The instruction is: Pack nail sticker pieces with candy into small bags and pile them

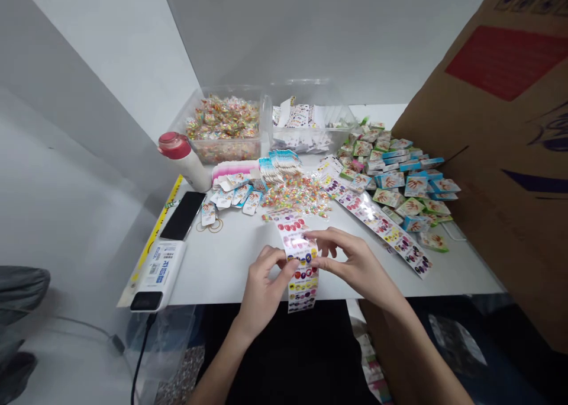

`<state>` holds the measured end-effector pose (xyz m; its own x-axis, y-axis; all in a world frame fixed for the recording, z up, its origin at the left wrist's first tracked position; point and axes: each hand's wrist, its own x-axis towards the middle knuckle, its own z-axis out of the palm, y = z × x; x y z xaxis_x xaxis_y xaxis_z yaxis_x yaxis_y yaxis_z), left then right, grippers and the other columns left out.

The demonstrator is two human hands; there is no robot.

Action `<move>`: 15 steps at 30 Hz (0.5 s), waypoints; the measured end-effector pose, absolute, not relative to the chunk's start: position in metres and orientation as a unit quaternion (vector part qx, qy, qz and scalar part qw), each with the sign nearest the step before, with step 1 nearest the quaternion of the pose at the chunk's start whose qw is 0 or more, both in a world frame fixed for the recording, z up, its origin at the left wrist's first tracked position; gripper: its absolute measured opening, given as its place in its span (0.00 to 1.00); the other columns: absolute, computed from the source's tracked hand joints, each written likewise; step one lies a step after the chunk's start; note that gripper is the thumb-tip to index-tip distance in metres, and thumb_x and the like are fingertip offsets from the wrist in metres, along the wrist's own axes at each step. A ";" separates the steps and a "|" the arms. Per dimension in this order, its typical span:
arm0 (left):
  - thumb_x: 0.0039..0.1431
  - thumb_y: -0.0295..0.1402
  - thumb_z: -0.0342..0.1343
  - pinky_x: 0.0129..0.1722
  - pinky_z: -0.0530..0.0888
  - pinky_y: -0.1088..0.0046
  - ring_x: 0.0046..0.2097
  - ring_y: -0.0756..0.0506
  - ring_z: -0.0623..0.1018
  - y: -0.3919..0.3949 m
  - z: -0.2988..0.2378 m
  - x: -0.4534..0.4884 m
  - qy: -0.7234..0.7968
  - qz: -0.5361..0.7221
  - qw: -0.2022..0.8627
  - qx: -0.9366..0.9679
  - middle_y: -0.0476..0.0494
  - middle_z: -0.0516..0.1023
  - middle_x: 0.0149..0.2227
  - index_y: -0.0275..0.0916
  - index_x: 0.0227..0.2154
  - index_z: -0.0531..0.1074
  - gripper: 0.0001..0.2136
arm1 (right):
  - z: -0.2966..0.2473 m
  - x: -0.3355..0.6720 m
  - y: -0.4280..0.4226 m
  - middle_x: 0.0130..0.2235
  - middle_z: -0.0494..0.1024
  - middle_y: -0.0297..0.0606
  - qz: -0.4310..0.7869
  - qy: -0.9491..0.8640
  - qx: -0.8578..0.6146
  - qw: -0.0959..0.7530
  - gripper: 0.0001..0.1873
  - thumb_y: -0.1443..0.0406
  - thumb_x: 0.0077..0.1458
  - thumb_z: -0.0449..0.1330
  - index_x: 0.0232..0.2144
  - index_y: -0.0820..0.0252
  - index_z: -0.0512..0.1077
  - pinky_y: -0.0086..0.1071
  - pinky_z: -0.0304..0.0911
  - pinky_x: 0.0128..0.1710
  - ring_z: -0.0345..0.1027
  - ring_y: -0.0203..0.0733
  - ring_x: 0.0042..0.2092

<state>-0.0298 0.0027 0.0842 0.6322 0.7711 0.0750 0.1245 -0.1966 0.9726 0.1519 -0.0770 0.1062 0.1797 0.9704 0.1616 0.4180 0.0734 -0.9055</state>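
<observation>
Between my hands, at the front edge of the table, is a long strip of stickers [303, 288] with rows of small oval designs in red, yellow, pink and purple. My left hand [265, 279] pinches its left edge between thumb and fingers. On the other edge, my right hand [350, 260] grips the strip with thumb and index finger, the index laid higher up. The strip's lower end hangs past the table edge, and its far end reaches a pile of small clear packets with colourful bits [297, 193]. A second sticker strip [377, 218] lies slantwise to the right.
Small printed boxes [410, 186] are heaped at right beside a large cardboard carton [501, 156]. Behind stand a clear bin of packets [228, 147] and another bin of printed sheets [306, 135]. Folded cards [235, 183], a bottle [189, 165], a phone [183, 215] and a power bank [160, 269] are left.
</observation>
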 end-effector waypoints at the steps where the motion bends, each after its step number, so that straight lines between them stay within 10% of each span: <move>1: 0.63 0.35 0.53 0.40 0.69 0.72 0.37 0.47 0.73 0.004 0.086 -0.033 0.293 0.287 0.530 0.742 0.47 0.71 0.31 0.38 0.29 0.71 0.09 | 0.108 0.152 -0.077 0.35 0.73 0.35 0.286 -0.576 -0.610 0.463 0.17 0.59 0.53 0.66 0.46 0.49 0.75 0.31 0.60 0.33 0.65 0.38 0.35; 7: 0.55 0.32 0.62 0.54 0.66 0.64 0.54 0.42 0.68 0.002 0.090 -0.040 0.303 0.428 0.380 0.762 0.40 0.68 0.50 0.41 0.45 0.65 0.16 | 0.115 0.139 -0.077 0.36 0.74 0.37 0.320 -0.543 -0.601 0.493 0.05 0.61 0.56 0.63 0.33 0.57 0.76 0.32 0.63 0.39 0.68 0.39 0.38; 15: 0.61 0.37 0.57 0.35 0.73 0.78 0.35 0.48 0.79 0.004 0.099 -0.036 0.347 0.310 0.629 0.623 0.48 0.80 0.32 0.38 0.34 0.76 0.07 | 0.105 0.134 -0.067 0.33 0.77 0.36 0.430 -0.462 -0.551 0.546 0.09 0.63 0.54 0.65 0.39 0.54 0.79 0.31 0.66 0.35 0.71 0.37 0.35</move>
